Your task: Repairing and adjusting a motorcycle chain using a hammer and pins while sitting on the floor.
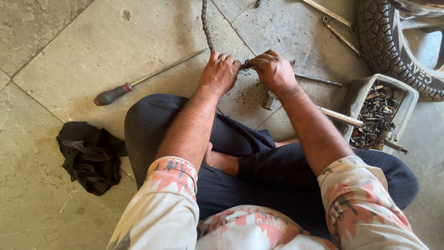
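I sit cross-legged on a stone floor. My left hand (219, 71) and my right hand (273, 69) are side by side, both closed on a greasy metal drive chain (205, 23) that runs away from me toward the top edge. The stretch of chain between my fingers (245, 65) is mostly hidden by them. A small metal block (268, 100) lies on the floor just under my right wrist.
A long screwdriver with a dark red handle (121, 89) lies to the left. A black rag (90, 155) sits at lower left. A grey tub of nuts and bolts (356, 92) stands at right, beside a tyre (377, 34). Wrenches (342, 38) and a thin rod (319, 80) lie beyond.
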